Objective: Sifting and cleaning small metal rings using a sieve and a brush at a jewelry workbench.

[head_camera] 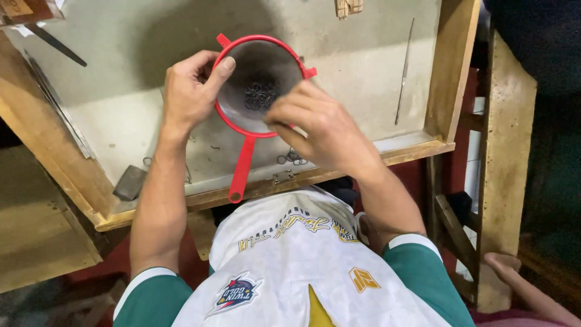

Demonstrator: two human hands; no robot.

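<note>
The left hand [192, 91] grips the red strainer [257, 85] rim, mid-frame. The right hand [318, 124] pinches inside it; I cannot tell if it holds anything. If the strainer tips, the little metal rings [260, 95] could spill onto the tray [363, 66].

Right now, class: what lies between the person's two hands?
In the head view, the red-rimmed mesh strainer sits between the left hand and right hand, with a heap of small dark metal rings in its bowl.

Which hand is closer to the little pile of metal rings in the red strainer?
Right. The right hand reaches over the red mesh strainer beside the small metal rings; the left hand grips its rim.
</note>
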